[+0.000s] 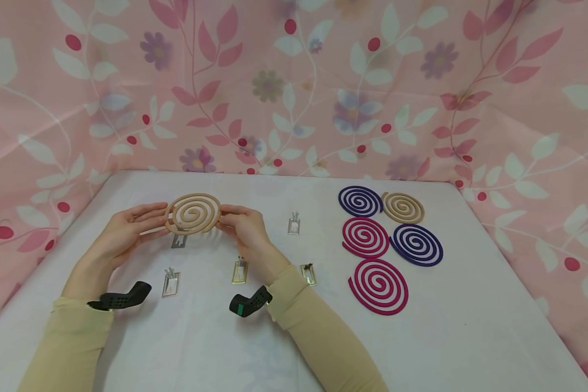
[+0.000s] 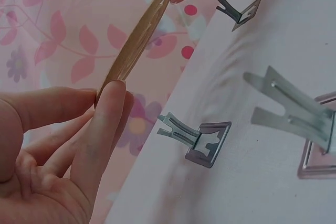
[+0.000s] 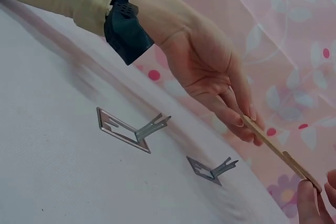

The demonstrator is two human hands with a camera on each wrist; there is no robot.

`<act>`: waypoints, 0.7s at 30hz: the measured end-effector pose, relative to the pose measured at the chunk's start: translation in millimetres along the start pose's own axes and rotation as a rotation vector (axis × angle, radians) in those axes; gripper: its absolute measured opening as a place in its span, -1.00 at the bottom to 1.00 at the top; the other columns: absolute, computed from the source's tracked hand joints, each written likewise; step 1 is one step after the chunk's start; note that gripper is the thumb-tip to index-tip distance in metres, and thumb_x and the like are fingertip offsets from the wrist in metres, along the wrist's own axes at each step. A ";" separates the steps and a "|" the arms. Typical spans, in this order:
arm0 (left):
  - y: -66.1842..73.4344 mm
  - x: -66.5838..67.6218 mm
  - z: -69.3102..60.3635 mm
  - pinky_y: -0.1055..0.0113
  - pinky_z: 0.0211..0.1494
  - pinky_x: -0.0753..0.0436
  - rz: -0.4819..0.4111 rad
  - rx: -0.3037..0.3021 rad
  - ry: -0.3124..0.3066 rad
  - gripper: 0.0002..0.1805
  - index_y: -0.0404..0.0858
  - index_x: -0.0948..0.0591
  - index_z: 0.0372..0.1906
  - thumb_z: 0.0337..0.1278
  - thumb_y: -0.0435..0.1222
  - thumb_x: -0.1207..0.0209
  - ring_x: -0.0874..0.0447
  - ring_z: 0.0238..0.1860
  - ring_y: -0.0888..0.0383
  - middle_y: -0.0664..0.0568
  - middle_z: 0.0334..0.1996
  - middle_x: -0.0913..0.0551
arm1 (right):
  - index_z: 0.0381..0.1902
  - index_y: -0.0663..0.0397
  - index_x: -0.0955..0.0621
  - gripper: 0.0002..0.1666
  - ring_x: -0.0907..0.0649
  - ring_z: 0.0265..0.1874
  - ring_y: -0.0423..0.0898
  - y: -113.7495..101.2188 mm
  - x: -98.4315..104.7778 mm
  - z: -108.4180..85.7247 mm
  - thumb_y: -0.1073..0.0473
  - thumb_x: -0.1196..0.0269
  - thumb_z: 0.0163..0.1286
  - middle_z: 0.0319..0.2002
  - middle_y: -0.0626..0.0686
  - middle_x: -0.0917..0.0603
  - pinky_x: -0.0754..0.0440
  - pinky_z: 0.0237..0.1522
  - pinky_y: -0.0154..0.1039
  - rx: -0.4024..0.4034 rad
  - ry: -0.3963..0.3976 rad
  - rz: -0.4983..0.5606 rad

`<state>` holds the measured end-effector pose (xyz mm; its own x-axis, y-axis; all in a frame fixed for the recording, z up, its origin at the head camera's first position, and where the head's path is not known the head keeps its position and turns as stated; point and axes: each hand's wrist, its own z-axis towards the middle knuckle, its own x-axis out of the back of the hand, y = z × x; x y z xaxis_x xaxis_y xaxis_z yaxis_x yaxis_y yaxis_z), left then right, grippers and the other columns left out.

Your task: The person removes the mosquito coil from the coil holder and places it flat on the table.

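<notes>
A tan mosquito coil [image 1: 193,214] is held up between both hands, raised off the table. My left hand [image 1: 127,231] pinches its left edge between thumb and fingers, which shows closely in the left wrist view. On the opposite edge, my right hand [image 1: 247,228] grips the coil with thumb and fingertips. Below the coil stands a small metal coil stand [image 1: 178,240], partly covered by it in the head view. Another silver stand [image 1: 171,284] is nearer to me, and a gold-toned stand [image 1: 239,271] sits by the right wrist. Each has a forked upright tab.
Two more stands, one silver [image 1: 294,224] and one gold-toned [image 1: 308,274], are to the right. Farther right lie two blue coils [image 1: 416,245], two pink coils [image 1: 379,286] and a tan coil [image 1: 403,208]. Floral cloth [image 1: 294,87] hangs behind the white table [image 1: 470,337].
</notes>
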<state>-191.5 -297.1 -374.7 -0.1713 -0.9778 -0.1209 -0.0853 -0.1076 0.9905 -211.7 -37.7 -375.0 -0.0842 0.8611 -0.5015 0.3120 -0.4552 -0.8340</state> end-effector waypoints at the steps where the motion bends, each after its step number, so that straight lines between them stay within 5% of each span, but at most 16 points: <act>1: 0.2 -0.2 -0.2 0.39 -0.07 -0.74 0.001 -0.002 -0.002 -0.44 -0.51 -0.22 0.36 0.38 -0.44 -0.13 -0.72 -0.03 0.34 0.19 -0.04 -0.73 | 0.04 0.46 -0.63 -0.67 -0.68 -0.27 -0.12 -0.1 0.2 0.1 0.52 -0.16 0.34 -0.05 0.20 -0.70 -0.70 0.08 -0.18 0.001 -0.002 0.000; 9: 2.2 -12.0 -2.0 0.36 -0.05 -0.74 -0.022 -0.042 -0.004 -0.47 -0.51 -0.28 0.33 0.35 -0.48 -0.15 -0.73 -0.03 0.30 0.13 -0.03 -0.74 | 0.02 0.39 -0.66 -0.69 -0.73 -0.29 -0.11 -9.0 8.2 -0.8 0.50 -0.21 0.33 -0.13 0.16 -0.73 -0.73 -0.01 -0.22 0.010 0.003 -0.051; 21: 5.2 -70.3 2.6 0.37 -0.04 -0.73 0.097 -0.027 0.024 -0.37 -0.49 -0.28 0.38 0.33 -0.34 -0.23 -0.73 -0.07 0.32 0.15 0.01 -0.65 | 0.07 0.41 -0.61 -0.68 -0.73 -0.31 -0.15 -38.6 54.6 -10.1 0.44 -0.25 0.36 -0.10 0.19 -0.70 -0.73 0.00 -0.19 0.104 -0.040 -0.220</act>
<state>-182.5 -228.4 -361.1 -0.1543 -0.9877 -0.0234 -0.0428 -0.0170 0.9989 -218.8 29.2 -367.9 -0.1777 0.9332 -0.3124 0.1834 -0.2805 -0.9422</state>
